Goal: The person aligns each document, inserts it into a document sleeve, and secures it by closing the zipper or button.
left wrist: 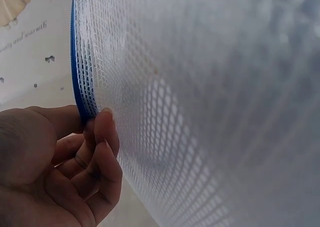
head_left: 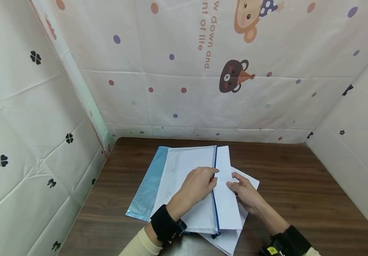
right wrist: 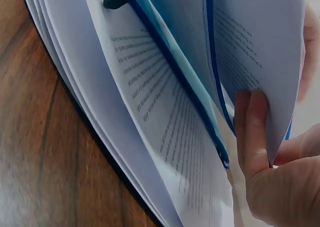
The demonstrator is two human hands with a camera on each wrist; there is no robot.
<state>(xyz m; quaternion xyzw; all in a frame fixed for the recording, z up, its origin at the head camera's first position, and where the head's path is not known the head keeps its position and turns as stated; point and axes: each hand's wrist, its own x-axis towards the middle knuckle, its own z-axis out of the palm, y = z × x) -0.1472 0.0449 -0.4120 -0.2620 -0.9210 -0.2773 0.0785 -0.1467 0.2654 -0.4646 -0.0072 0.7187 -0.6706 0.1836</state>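
Now left hand (head_left: 198,185) pinching mesh pouch (head_left: 187,185) zip edge, right hand (head_left: 246,193) gripping sheet (head_left: 227,192), table (head_left: 299,185) beside.

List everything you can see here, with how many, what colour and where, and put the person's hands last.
mesh zip pouch: one, white translucent with a blue zipper edge, middle of the table, on top of the other pouch
blue pouch: one, light blue, under the mesh pouch, showing at its left side
sheet of paper: one, white, sticking out of the mesh pouch's zipper side
loose printed sheets: a few, white with black text, on the table under the pouches
table: one, dark brown wood grain
backdrop cloth: white with coloured dots and cartoon bears, behind and at both sides
wristbands: two, black, one on each wrist
left hand: pinches the mesh pouch's zipper edge
right hand: holds the sheet of paper
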